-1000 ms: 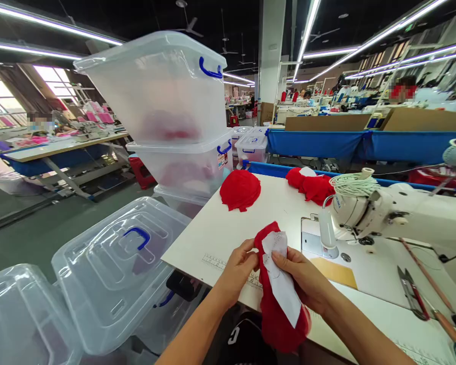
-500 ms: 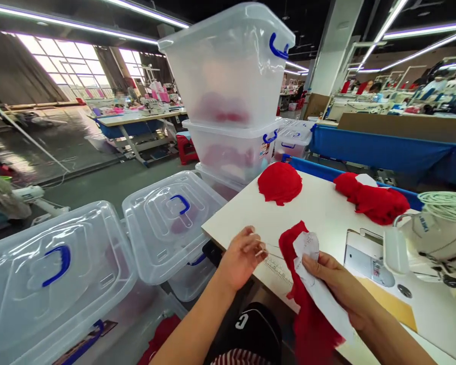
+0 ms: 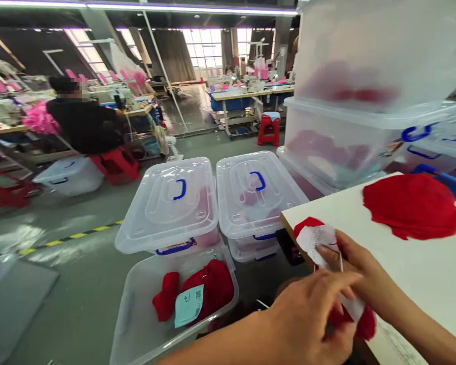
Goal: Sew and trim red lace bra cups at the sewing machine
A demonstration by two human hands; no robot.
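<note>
My right hand (image 3: 365, 276) grips a red fabric piece (image 3: 307, 223) with a white paper pattern (image 3: 319, 238) laid on it, at the near left corner of the white table (image 3: 403, 268). My left hand (image 3: 307, 319) reaches across in front of it, back toward the camera and fingers curled against the fabric's lower part. Whether it holds anything is hidden. A flat pile of red fabric (image 3: 412, 205) lies farther along the table.
On the floor below stands an open clear bin (image 3: 137, 309) with red pieces (image 3: 209, 286) and a paper tag (image 3: 188, 304). Behind it are two lidded bins (image 3: 171, 203) (image 3: 254, 192). Stacked bins (image 3: 365, 137) rise beside the table. A seated person in black (image 3: 83, 124) works at far left.
The view has swung left and down toward the floor bins. My left hand, which had let go of the piece, has come back across in front of it. My right hand keeps its grip.
</note>
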